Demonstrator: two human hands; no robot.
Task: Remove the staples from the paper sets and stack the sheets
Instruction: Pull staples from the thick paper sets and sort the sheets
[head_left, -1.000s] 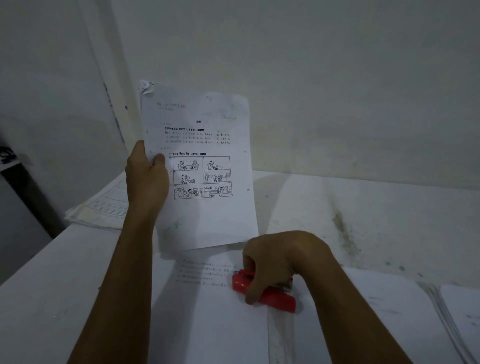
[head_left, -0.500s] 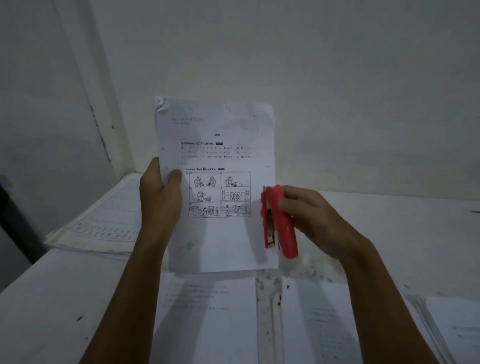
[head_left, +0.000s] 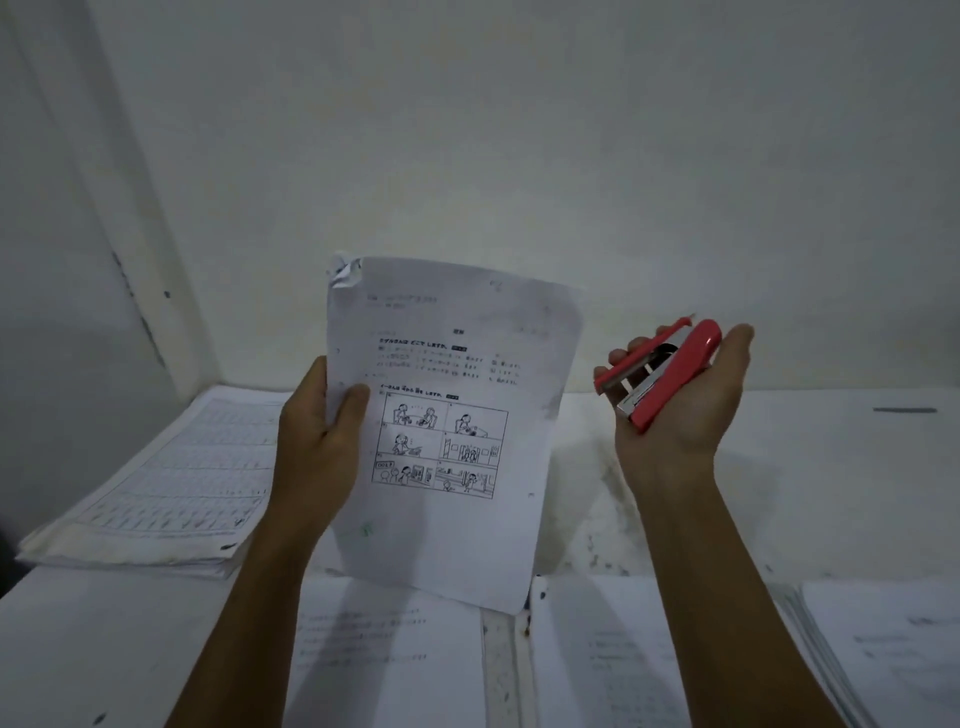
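Note:
My left hand (head_left: 322, 441) grips a stapled paper set (head_left: 467, 431) by its left edge and holds it upright above the table. The set has printed text and comic panels, and its top left corner (head_left: 343, 273) is crumpled. To the right, my right hand (head_left: 680, 410) is turned palm up and holds a red stapler (head_left: 662, 376), fingers curled round its far side. The stapler's jaws gape open and point left toward the paper, a hand's width away from it.
A thick stack of ruled sheets (head_left: 156, 488) lies at the left on the white table (head_left: 779, 467). Printed sheets (head_left: 389, 649) lie under my arms, and another pile (head_left: 883, 644) sits at the right edge. A wall stands close behind.
My right hand lifted the red stapler off the table, brought it up beside the paper, then swung right and turned palm up. My left hand lowered the paper set and tilted it slightly.

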